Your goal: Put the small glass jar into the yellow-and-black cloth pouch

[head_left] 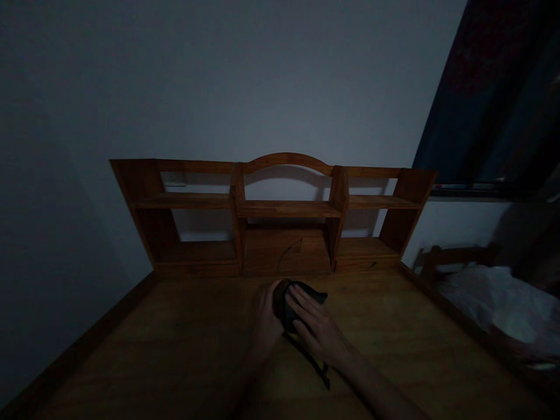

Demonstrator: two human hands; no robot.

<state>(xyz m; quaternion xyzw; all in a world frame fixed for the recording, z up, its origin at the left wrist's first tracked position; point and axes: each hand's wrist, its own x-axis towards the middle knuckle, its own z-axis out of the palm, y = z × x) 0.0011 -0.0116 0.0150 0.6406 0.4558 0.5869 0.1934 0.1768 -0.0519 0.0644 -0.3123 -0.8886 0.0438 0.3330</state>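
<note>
Dark rounded object (289, 318), thin dark strip (308, 354) beside it, between both hands, in front of the brown wooden shelf unit (286, 209), over the yellowish-brown wooden worktop (175, 338). Left hand (266, 318) cups its side; fingertips hidden, can't tell grip. Right hand (321, 329): fingers slightly spread, laid on it.

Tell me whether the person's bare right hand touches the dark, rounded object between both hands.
Touching. The head view shows the right hand with its fingers laid over the dark, rounded object, no gap visible.
</note>
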